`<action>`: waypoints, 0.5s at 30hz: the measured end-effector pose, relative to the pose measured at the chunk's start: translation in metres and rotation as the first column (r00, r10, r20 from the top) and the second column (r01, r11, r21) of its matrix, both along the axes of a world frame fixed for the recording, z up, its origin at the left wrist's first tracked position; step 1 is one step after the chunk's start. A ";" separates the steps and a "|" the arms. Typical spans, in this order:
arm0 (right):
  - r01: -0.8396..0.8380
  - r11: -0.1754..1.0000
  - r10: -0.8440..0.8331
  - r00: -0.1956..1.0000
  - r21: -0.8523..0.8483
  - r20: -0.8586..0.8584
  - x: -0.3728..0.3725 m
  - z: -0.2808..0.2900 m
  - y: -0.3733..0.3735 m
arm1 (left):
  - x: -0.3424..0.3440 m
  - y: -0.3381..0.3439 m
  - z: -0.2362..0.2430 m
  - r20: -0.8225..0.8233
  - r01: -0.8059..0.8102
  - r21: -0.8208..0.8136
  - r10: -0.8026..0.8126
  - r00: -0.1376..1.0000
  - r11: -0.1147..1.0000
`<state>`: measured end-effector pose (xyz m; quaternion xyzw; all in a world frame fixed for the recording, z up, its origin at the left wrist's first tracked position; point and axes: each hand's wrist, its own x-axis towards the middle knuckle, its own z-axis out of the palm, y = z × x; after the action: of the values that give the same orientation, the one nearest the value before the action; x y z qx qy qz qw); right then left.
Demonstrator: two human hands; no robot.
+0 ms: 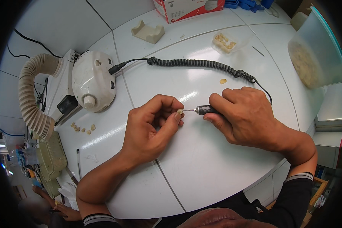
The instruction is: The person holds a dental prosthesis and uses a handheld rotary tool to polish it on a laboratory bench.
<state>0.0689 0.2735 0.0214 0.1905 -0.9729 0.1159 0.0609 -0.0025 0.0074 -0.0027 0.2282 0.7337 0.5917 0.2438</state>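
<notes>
My left hand (152,123) pinches a small pale yellow piece (180,111) between thumb and fingertips, its other fingers curled in behind. My right hand (245,116) grips a dark rotary handpiece (205,110) with a metal nose. From that nose a thin bur (189,110) points left, its tip at or very near the piece; whether it touches I cannot tell. A black coiled cord (197,63) runs across the table from the white control unit (93,81) toward my right hand. A flat yellow fragment (223,81) lies beyond the handpiece.
Several yellowish pieces (83,128) lie at left, near a ribbed suction hose (34,91) and a pen (78,163). At the back are a cradle-shaped rest (147,32), a small tub of pieces (224,42) and a red-white box (190,10). A clear container (317,53) stands right; another person's hand (67,212) shows lower left.
</notes>
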 end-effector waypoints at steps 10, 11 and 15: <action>-0.001 1.000 0.001 1.000 0.024 -0.016 0.000 0.000 0.000 | 0.000 0.000 0.002 -0.011 0.000 -0.021 0.000 1.000 1.000; 0.008 1.000 -0.008 1.000 0.019 -0.002 0.000 0.000 -0.001 | 0.000 0.000 0.002 -0.011 0.001 -0.021 -0.001 1.000 1.000; -0.007 0.999 0.007 1.000 0.036 0.007 -0.001 0.003 0.000 | -0.002 -0.002 0.004 -0.022 0.014 -0.055 -0.015 1.000 0.998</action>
<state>0.0677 0.2731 0.0242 0.1947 -0.9744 0.0990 0.0539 -0.0043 0.0055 0.0010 0.2333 0.7506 0.5672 0.2460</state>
